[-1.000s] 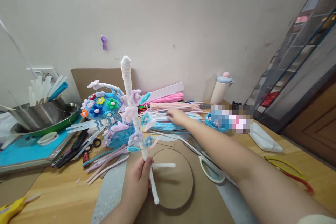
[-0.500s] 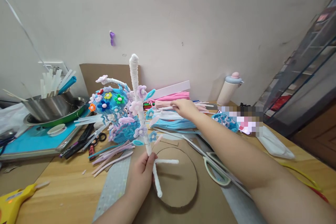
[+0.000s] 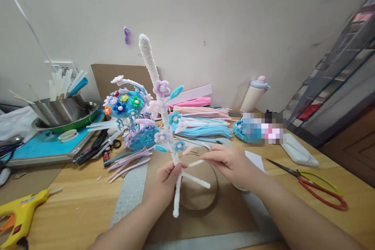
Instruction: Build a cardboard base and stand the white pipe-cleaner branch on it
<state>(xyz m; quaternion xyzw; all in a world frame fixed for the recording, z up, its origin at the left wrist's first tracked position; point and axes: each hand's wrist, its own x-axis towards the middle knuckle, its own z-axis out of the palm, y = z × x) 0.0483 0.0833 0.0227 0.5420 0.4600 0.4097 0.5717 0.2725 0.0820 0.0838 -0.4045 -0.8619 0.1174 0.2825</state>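
Observation:
My left hand [image 3: 167, 181] is closed around the lower part of a white wrapped stem [image 3: 152, 66]. Pipe-cleaner flowers in lilac, pink and blue and several small leaves sit along it, and white prongs [image 3: 197, 179] fork out below my fingers. To the right of the stem, my right hand [image 3: 231, 164] pinches a white pipe cleaner [image 3: 195, 163], one end of it pointing at the stem. Under both hands lies a cardboard sheet [image 3: 234, 215] with a round cardboard disc [image 3: 202, 199] on it. Behind the stem stands a blue flower-covered piece [image 3: 129, 107].
Bundles of pink, white and blue pipe cleaners [image 3: 205, 129] lie at the back. Red-and-yellow scissors [image 3: 319, 191] rest at right, near a white bottle [image 3: 254, 95]. A yellow glue gun [image 3: 26, 213] is at front left; a metal bowl [image 3: 60, 111] stands behind.
My right hand has drawn back from the bundles toward the stem, now with a white pipe cleaner in it. The stem leans more to the left, and the scissors have come into full view.

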